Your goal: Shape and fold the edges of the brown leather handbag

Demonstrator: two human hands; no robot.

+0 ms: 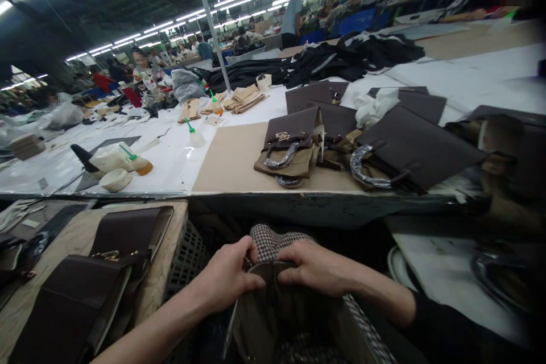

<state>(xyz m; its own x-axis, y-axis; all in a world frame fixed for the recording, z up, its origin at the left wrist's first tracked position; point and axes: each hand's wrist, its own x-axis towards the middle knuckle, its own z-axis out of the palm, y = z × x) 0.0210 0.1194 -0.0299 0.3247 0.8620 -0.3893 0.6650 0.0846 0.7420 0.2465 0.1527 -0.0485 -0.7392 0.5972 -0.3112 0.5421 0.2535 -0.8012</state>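
Note:
An olive-brown handbag (294, 307) lies open towards me at the bottom of the head view, low in front of the table. My left hand (232, 270) pinches its far upper edge, thumb on the near side and fingers behind. A short way to the right, my right hand (313, 267) grips the same edge in a similar way. Just beyond both hands, black-and-white checked cloth (277, 242) shows; it may be clothing. The bag's lower part runs out of the frame, and the fingertips behind the edge are hidden.
Dark brown handbags (288, 142) with plastic-wrapped handles crowd the table's right side. More bags (81, 290) lie on a wooden board at left. Green-tipped glue bottles (140, 165) and a round tub (115, 180) stand on the white tabletop. A plastic crate (185, 259) sits beside my left arm.

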